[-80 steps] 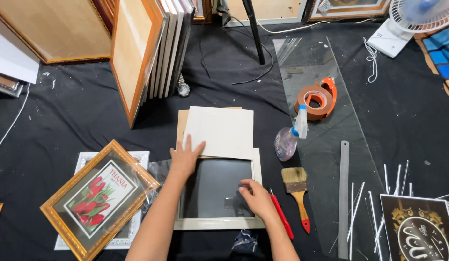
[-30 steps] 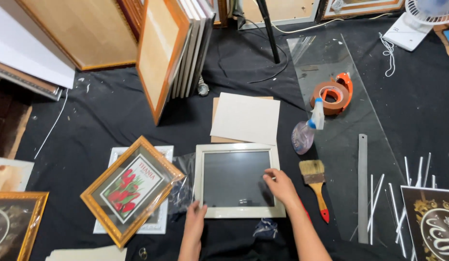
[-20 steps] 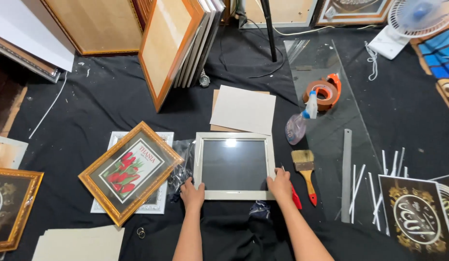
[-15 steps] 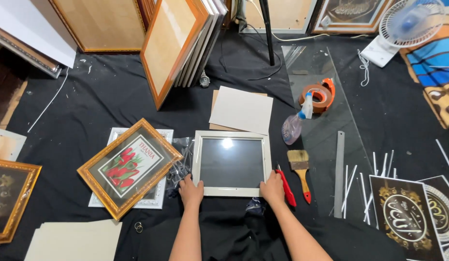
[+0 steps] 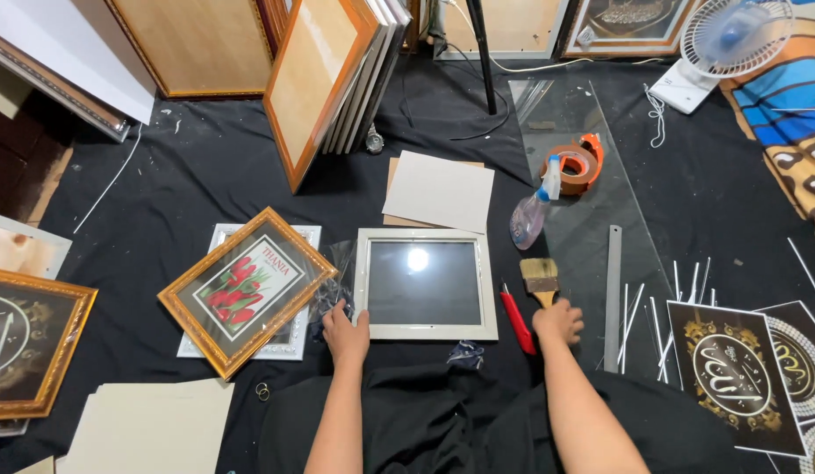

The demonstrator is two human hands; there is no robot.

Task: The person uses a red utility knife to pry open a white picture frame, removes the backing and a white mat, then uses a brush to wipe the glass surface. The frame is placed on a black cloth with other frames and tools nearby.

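While two hands work, one white frame, one brush

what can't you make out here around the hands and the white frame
- Head view: brush handle, hidden under the right hand, so the grip cannot be judged.
- White frame glass: glare and dark reflection hide what lies under it.
- Left hand: fingertips at the frame's corner, contact unclear.
- Red tool: too small to identify.
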